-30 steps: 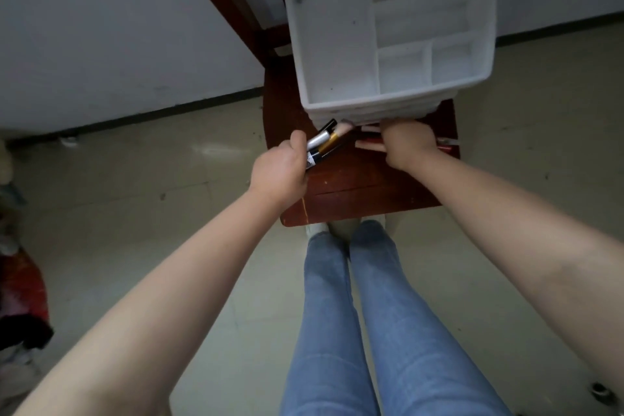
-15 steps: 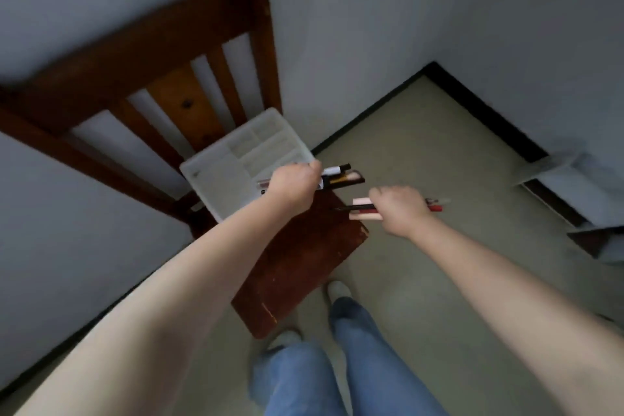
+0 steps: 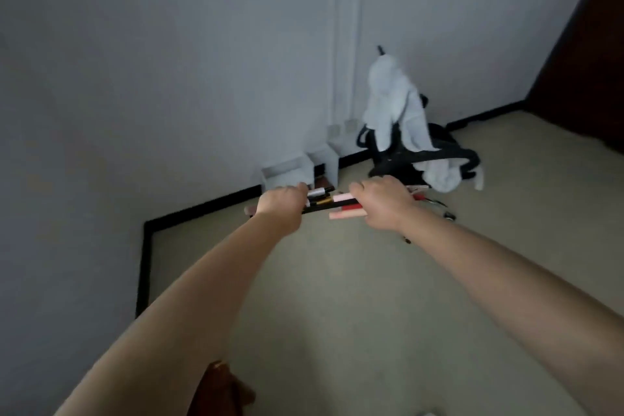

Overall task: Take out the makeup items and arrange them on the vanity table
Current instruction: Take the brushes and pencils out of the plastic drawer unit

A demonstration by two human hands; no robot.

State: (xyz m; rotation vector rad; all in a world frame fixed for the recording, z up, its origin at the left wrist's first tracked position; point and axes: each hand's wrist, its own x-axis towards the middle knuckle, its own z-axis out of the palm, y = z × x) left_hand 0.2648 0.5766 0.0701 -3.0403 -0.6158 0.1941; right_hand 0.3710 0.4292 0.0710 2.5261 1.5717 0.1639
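My left hand (image 3: 282, 203) grips a bundle of slim makeup sticks (image 3: 319, 196), black, silver and gold, pointing right. My right hand (image 3: 383, 204) grips a second bundle of makeup pencils (image 3: 344, 209), pink, red and black, pointing left toward the first bundle. Both hands are held out in front of me at mid-height above the floor, close together. The vanity table and the white organiser tray are out of view.
A black swivel chair (image 3: 435, 152) draped with white cloth (image 3: 395, 105) stands by the far wall. White boxes (image 3: 287, 172) sit on the floor against the black baseboard. A corner of the wooden chair (image 3: 219, 388) shows at the bottom edge. Beige floor lies ahead.
The view has swung right, away from the wooden chair and its white tray, toward the room's far wall. Both hands keep hold of their bundles and have come closer together.
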